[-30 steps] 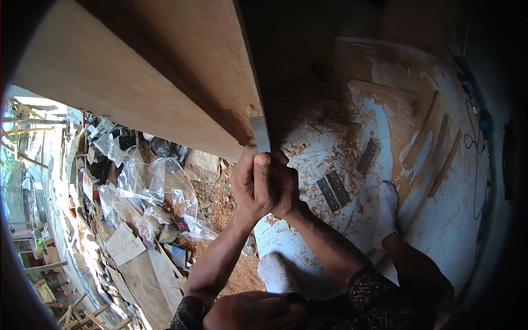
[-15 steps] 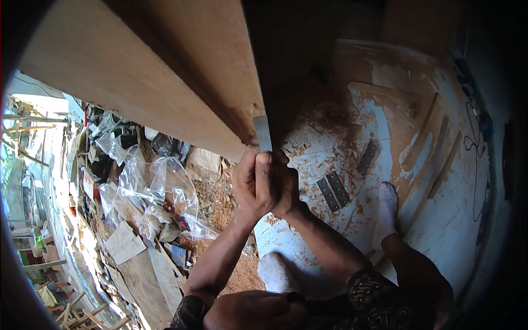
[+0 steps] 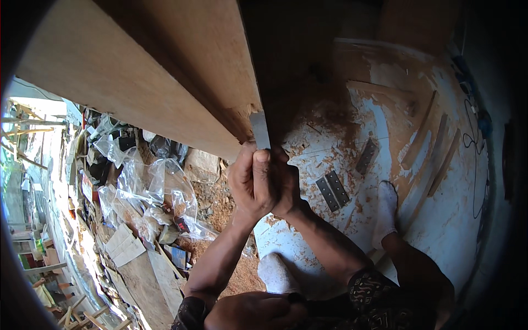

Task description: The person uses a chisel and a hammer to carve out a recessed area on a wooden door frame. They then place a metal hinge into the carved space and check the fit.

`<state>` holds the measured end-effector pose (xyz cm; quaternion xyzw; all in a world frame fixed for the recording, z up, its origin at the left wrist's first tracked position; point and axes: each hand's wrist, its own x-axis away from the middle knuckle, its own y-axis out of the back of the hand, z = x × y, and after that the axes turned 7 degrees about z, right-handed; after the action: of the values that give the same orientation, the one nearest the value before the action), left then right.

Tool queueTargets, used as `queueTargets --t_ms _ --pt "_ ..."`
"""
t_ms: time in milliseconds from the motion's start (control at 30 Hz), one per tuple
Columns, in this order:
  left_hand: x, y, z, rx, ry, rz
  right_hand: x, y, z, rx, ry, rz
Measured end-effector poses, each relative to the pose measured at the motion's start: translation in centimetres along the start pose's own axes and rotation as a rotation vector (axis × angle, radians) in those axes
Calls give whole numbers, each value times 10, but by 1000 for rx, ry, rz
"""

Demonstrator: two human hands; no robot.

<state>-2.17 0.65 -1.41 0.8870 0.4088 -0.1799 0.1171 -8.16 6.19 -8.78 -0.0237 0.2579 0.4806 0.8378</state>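
Both my hands are closed together around a chisel [image 3: 260,131], its flat metal blade pointing away from me. My left hand [image 3: 250,184] grips it with the thumb laid along the blade's base. Wrapped in from the other side, my right hand [image 3: 287,190] is partly hidden behind the left. The chisel's handle is covered by my fingers. At its tip, the blade meets the edge of a long wooden door frame [image 3: 223,60], where the wood looks chipped and rough. A recess runs along the frame's length.
Two dark metal hinges, one unfolded hinge [image 3: 332,191] and another hinge [image 3: 367,156], lie on the white floor [image 3: 330,242] among wood shavings. Wood strips [image 3: 438,147] and a cable [image 3: 477,137] are at right. Clear plastic bags [image 3: 159,187] and scrap boards [image 3: 124,245] litter the left.
The chisel's tip has shifted slightly up and left against the frame, and the wood there looks a little more chipped. My grip stays the same.
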Motion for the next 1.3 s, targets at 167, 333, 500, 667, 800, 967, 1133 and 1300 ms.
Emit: queueTargets --t_ms 167,333,500,667,800,967,1133,1300 --pt "-3 3 1 -88 23 54 2 11 6 3 -236 162" --pt "-1 2 0 -41 26 33 -14 13 12 -83 -128 99" --pt "-2 1 2 -18 28 20 0 5 9 -36 -173 79" --pt "-4 4 1 -102 5 42 -3 5 7 31 -123 94" --pt "-2 4 -2 -51 54 18 -3 1 9 -166 -189 25" --pt "-7 2 1 -49 0 14 -2 6 6 -110 -226 110" --pt "-7 3 -4 6 8 16 -3 6 9 -97 -177 92" --pt "-3 0 -2 -55 -5 23 -3 0 3 19 -71 54"
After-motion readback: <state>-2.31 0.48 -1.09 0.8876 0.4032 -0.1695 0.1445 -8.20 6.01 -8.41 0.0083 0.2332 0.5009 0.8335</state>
